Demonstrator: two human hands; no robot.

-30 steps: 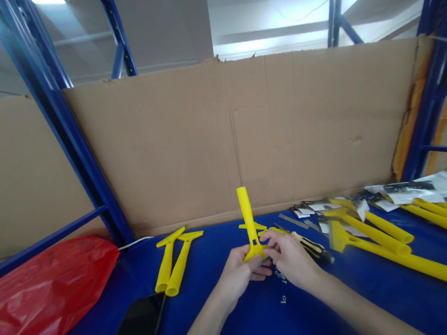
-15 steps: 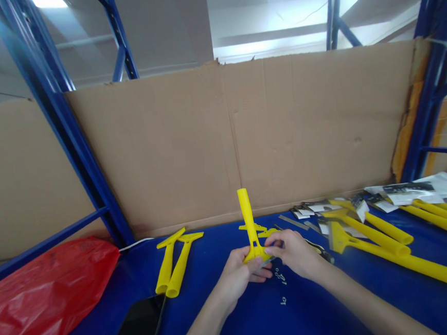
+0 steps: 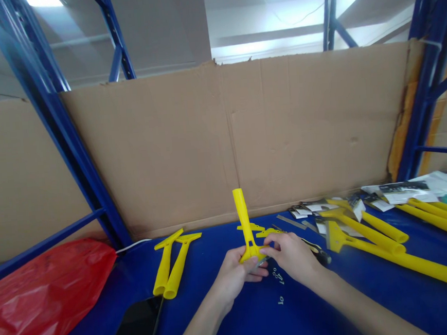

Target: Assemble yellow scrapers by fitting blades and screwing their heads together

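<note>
A yellow scraper handle (image 3: 242, 212) stands upright with its wide head at the bottom, where a thin metal edge shows. My left hand (image 3: 237, 272) is closed round the left and underside of that head. At the right end of the head, my right hand (image 3: 290, 252) has its thumb and fingertips pinched close against it; whether a small part is between them is hidden. Small screws and nuts (image 3: 278, 275) lie on the blue table (image 3: 228, 327) just below my hands. Behind the handle are small yellow pieces (image 3: 268, 232).
Two yellow scraper handles (image 3: 180, 266) lie at the left, beside a black phone (image 3: 135, 329) and a red bag (image 3: 52, 305). On the right are long yellow scrapers (image 3: 405, 261), a screwdriver (image 3: 323, 255), loose blades (image 3: 292, 221) and packaging (image 3: 407, 193). Cardboard (image 3: 176, 150) closes the back.
The whole view has shifted slightly, so most things appear a little further left. Both hands keep about the same hold on the scraper head.
</note>
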